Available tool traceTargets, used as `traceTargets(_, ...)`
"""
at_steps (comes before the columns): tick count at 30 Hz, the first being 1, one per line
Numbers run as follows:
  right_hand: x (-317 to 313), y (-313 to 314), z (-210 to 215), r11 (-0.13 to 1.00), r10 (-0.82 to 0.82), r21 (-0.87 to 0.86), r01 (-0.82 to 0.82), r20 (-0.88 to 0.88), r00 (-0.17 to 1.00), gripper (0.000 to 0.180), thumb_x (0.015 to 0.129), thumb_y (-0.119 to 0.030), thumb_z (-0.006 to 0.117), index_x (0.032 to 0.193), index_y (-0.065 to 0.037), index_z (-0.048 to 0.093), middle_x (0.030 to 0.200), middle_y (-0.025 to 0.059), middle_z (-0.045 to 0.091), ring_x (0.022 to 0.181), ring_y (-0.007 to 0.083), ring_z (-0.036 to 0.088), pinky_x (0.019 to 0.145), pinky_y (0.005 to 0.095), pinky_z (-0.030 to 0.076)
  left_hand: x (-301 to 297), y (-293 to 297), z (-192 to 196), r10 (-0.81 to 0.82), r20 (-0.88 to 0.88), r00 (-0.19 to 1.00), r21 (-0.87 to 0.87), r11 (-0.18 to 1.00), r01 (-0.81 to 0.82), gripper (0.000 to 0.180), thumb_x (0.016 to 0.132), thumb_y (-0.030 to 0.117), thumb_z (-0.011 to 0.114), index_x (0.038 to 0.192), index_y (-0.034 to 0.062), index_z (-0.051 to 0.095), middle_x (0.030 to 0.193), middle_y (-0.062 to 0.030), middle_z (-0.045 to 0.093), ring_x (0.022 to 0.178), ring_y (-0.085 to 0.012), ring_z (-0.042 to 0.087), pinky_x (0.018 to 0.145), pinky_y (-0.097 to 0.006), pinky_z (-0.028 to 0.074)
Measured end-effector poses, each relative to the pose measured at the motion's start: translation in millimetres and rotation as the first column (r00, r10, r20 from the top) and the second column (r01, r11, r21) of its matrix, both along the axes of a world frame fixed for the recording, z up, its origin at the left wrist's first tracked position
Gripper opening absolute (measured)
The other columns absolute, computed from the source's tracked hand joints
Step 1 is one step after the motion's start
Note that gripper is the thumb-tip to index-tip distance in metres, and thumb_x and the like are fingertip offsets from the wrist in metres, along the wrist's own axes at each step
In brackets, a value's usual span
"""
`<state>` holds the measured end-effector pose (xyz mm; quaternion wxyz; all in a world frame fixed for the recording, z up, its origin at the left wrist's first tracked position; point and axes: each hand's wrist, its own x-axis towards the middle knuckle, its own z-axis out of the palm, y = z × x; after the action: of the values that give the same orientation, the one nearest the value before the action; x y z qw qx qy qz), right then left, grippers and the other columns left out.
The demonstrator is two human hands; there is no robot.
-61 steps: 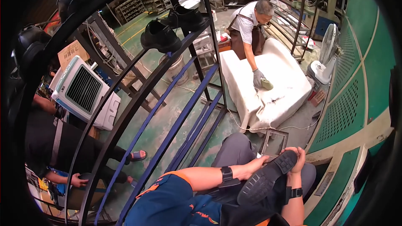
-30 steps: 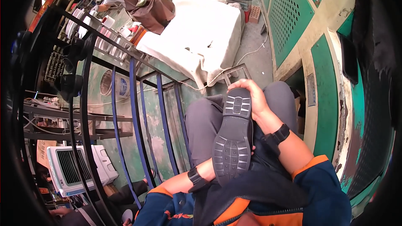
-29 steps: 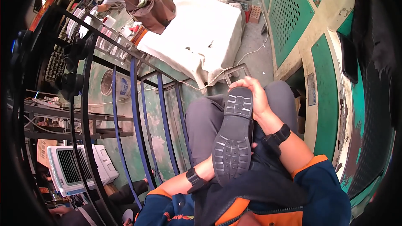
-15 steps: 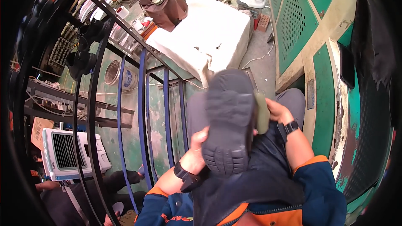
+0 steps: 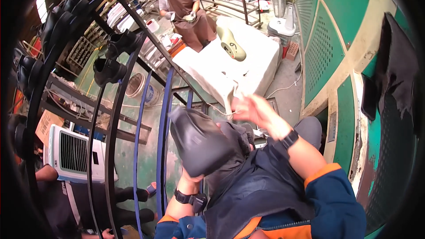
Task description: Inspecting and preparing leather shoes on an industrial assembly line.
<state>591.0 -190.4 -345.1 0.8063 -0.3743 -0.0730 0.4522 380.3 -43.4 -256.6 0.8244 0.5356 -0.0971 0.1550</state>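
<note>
Left hand mostly hidden under black shoe, grip clamped on it, near centre. Right hand blurred, fingers apart, holding nothing. Pale shoe last on far white counter

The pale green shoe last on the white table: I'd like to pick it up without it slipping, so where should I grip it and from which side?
The shoe last lies on its side on the white table, apart from anything else, its long axis running away from the wearer. Probably best to come from above and grip across the narrower waist between the rounded heel end and the broader toe end, where fingers can close round it.
</note>
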Motion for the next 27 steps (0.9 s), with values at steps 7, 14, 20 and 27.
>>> traceTargets(7, -65, -59, 0, 0.906, 0.3, 0.395, -0.153, -0.344, 0.89, 0.056, 0.104, -0.033, 0.043, 0.152, -0.006, 0.032, 0.143, 0.0144, 0.051, 0.124, 0.0224, 0.058, 0.106, 0.0388, 0.048, 21, -9, 2, 0.072, 0.437, 0.897, 0.886, -0.205, -0.415, 0.062, 0.074, 0.054, 0.074, 0.122, 0.0156, 0.067, 0.143, -0.012, 0.045, 0.131, -0.0349, 0.044, 0.115, -0.055, 0.025)
traceTargets(14, -72, -70, -11, 0.935, -0.077, 0.333, 0.121, -0.144, 0.987, 0.061, 0.103, -0.017, 0.044, 0.157, -0.008, 0.017, 0.149, 0.0119, 0.043, 0.129, 0.0194, 0.053, 0.108, 0.0357, 0.045, 23, -70, -29, 0.012, 0.048, 0.999, 0.973, 0.224, -0.05, 0.049, 0.081, 0.043, 0.071, 0.108, 0.0024, 0.063, 0.102, -0.0107, 0.062, 0.105, -0.031, 0.058, 0.104, -0.052, 0.031)
traceTargets(20, -78, -63, -11, 0.954, -0.3, 0.036, 0.299, 0.032, 0.953, 0.059, 0.105, -0.027, 0.047, 0.155, -0.003, 0.025, 0.15, 0.01, 0.043, 0.131, 0.0154, 0.049, 0.108, 0.0294, 0.041, 32, -67, -50, 0.059, -0.291, 0.955, 0.702, 0.691, 0.172, 0.023, 0.09, 0.02, 0.068, 0.103, 0.0001, 0.069, 0.108, -0.0141, 0.067, 0.109, -0.0285, 0.058, 0.097, -0.037, 0.043)
traceTargets(27, -84, -43, -24, 0.963, -0.267, 0.009, 0.27, -0.111, 0.957, 0.055, 0.103, -0.028, 0.052, 0.149, -0.003, 0.038, 0.142, 0.0102, 0.052, 0.125, 0.0153, 0.053, 0.104, 0.0298, 0.043, 20, -51, -48, 0.152, -0.344, 0.926, 0.763, 0.621, 0.182, 0.021, 0.087, 0.018, 0.075, 0.093, -0.0025, 0.07, 0.088, -0.009, 0.068, 0.085, -0.0154, 0.064, 0.077, -0.03, 0.049)
